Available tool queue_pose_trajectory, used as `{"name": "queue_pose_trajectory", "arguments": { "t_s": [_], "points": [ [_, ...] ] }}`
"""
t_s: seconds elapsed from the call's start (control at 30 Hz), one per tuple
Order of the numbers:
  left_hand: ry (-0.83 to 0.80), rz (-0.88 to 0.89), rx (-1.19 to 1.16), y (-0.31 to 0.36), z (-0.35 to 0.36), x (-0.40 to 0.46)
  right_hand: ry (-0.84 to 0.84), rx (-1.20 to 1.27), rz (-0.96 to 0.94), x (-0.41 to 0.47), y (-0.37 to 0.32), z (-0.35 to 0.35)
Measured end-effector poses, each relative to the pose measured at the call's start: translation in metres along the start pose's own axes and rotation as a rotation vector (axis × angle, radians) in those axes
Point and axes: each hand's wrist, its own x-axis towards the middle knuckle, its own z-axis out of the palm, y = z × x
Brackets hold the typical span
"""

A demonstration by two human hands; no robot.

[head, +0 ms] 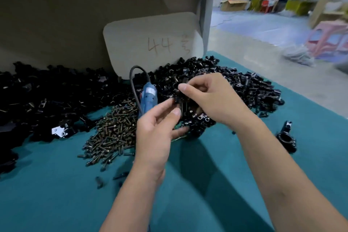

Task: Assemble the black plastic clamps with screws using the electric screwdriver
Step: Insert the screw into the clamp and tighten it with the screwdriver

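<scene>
Both hands, left hand point(156, 128) and right hand point(209, 100), pinch one black clamp point(178, 98) in their fingers, seemingly mating its halves; next comes a screw point(113, 133), then the electric screwdriver point(148, 98).

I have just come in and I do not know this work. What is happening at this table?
A person holds a small black plastic clamp piece between both hands, left hand and right hand, above the teal table cloth. The blue electric screwdriver lies unused beside a heap of dark metal screws. Piles of black clamp parts surround them.
</scene>
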Motion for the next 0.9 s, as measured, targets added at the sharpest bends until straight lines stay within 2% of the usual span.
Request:
{"name": "queue_pose_trajectory", "arguments": {
  "t_s": [0.17,0.27,0.33,0.47,0.57,0.73,0.9],
  "points": [
    [-0.162,-0.334,0.118,-0.029,0.070,-0.019,-0.180,-0.497,0.290,-0.022,0.038,-0.068],
    [-0.251,-0.457,0.198,-0.044,0.100,-0.027,-0.283,-0.627,0.450,-0.035,0.055,-0.085],
    [-0.281,-0.470,0.279,-0.044,0.113,-0.028,-0.291,-0.647,0.513,-0.039,0.061,-0.089],
    [-0.339,-0.503,0.325,-0.042,0.124,-0.022,-0.188,-0.723,0.484,-0.035,0.065,-0.083],
    [-0.333,-0.413,0.480,-0.046,0.116,-0.011,-0.062,-0.626,0.400,-0.026,0.062,-0.069],
    [-0.174,-0.287,0.597,-0.044,0.088,0.003,-0.267,-0.575,0.307,-0.010,0.055,-0.032],
    [-0.164,-0.343,0.549,-0.036,0.076,0.003,-0.240,-0.614,0.338,-0.002,0.059,-0.014]
  ]
}}
